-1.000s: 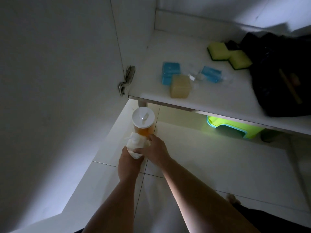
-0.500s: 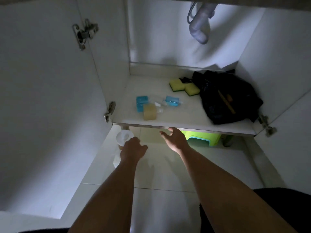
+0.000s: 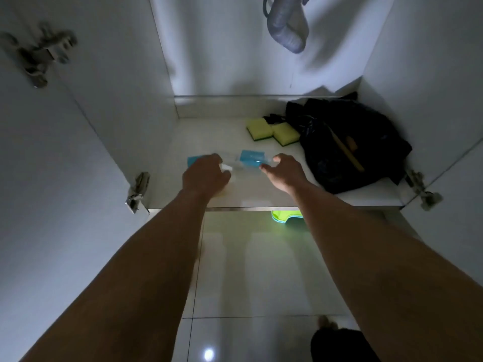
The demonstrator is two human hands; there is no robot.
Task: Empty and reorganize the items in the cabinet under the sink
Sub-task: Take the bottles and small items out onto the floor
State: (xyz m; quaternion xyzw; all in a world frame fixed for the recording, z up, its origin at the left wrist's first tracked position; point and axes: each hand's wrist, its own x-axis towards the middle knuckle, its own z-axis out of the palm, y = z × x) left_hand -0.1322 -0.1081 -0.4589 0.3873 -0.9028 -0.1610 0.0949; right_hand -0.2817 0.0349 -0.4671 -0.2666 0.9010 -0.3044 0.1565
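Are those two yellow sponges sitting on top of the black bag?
No, the two yellow sponges lie on the white cabinet shelf, just to the left of the black bag.

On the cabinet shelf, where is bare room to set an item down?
Free: the back-left stretch between the left wall and the yellow sponges, and the front edge under the black bag. Crowded: mid-shelf, where both hands meet the blue packets.
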